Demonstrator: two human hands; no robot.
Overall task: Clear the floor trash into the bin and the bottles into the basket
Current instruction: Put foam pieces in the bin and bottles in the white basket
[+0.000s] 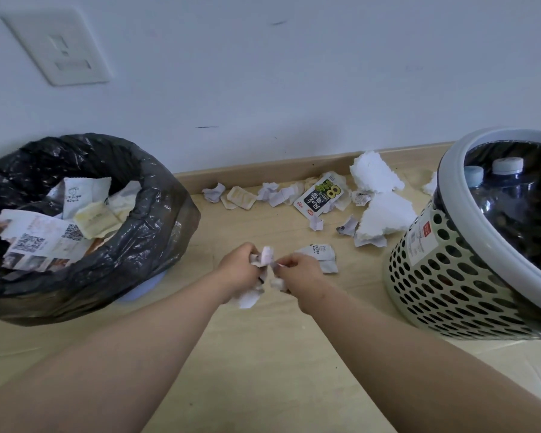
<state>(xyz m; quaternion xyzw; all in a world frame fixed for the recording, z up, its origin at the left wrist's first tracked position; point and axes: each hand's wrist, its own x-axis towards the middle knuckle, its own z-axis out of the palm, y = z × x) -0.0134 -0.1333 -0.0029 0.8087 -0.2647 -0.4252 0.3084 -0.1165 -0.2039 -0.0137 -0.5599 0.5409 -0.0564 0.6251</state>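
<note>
My left hand [236,270] is closed around crumpled paper scraps [264,257] low over the wooden floor, between bin and basket. My right hand [299,271] is also closed on small paper scraps [277,284], almost touching the left. A white wrapper [320,256] lies on the floor just beyond my right hand. The bin [156,214], lined with a black bag, stands at the left and holds paper and wrappers. The perforated basket [444,276] at the right holds clear bottles [506,182] with pale caps. More scraps, a black-and-white packet [322,196] and white foam chunks [377,176] lie along the skirting board.
A white wall with a socket plate [60,45] rises behind the skirting board [247,170]. Bare wooden floor [263,354] stretches under my forearms toward me.
</note>
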